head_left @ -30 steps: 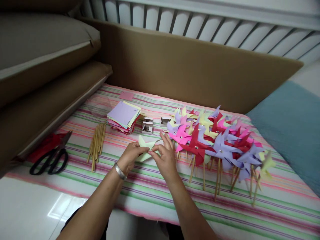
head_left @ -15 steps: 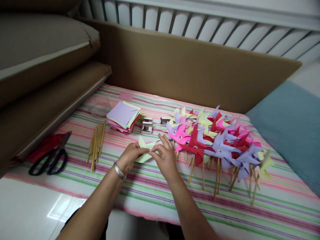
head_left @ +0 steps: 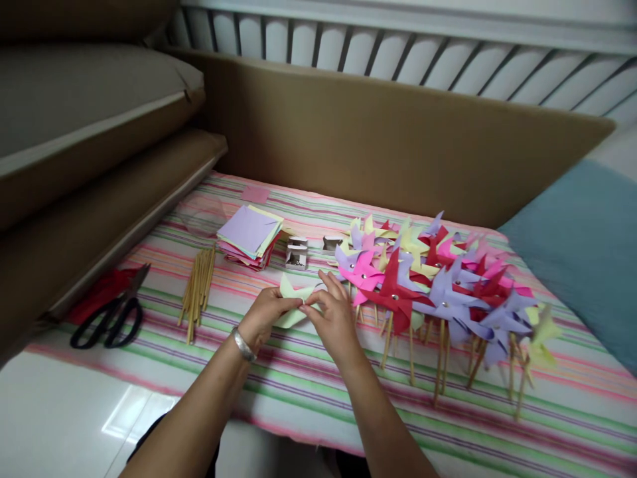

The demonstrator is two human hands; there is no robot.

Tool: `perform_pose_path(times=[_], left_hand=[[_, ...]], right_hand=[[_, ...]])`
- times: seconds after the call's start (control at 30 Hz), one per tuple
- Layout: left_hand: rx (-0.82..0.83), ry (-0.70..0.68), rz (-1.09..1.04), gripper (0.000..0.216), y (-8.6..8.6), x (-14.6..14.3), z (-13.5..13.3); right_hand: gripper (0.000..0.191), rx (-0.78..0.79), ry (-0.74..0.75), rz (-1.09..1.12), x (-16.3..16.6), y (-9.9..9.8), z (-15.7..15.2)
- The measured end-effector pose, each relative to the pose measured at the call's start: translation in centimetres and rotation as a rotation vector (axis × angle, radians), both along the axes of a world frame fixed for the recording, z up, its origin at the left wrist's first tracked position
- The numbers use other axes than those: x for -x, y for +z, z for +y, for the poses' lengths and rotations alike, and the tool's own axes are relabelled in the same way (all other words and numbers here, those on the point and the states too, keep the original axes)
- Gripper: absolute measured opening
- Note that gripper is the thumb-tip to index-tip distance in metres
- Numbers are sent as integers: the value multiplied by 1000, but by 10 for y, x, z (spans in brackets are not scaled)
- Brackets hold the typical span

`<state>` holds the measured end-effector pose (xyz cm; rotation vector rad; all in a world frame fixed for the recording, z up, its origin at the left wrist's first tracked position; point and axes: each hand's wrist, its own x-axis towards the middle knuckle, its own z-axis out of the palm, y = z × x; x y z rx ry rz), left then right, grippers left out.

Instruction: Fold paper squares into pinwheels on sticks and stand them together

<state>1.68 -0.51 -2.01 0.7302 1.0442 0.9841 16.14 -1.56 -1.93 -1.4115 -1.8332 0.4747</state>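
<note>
Paper (head_left: 294, 291), pale green and curled, sits over the striped cloth (head_left: 298, 382), in from its front edge. Our left hand (head_left: 265, 316) and right hand (head_left: 332, 319) both pinch its middle; we judge it light, bendable, easily creased, best held where its folds gather.

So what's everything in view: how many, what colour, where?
held paper: one, pale green, centre
pinwheels: many, mixed colours, right
paper squares: stack, lilac topmost, centre
loose paper: one, pink, behind stack
plastic: one, clear, beside stack
sticks: bunch, tan, left
scissors: one, black-handled, left
unclear item: one, red, by scissors
small boxes: about two, white, by stack
padded pieces: several, brown, left
panel: one, brown, back
slats: many, white, back
surface: one, teal, right
striped cloth: one, multicoloured, underneath
bracelet: one, silver, left wrist
left hand: one, pinching paper
right hand: one, pinching paper
</note>
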Motion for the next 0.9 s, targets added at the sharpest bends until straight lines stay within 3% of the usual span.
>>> perform_pose_path(times=[0.13,0.3,0.47,0.77,0.9], left_hand=[[-7,85,-18,29,11,8,2],[-158,291,-150,24,44,35,4],[-271,455,-246,23,64,48,3],[-193,431,-142,32,36,50,9],[-172,403,-142,32,33,49,7]], right_hand=[[11,0,-43,171,-5,6,0],[19,35,-176,403,-14,-2,7],[20,130,-72,166,-1,-26,11],[20,156,-5,-309,44,-28,20],[21,134,74,-517,51,-29,22]])
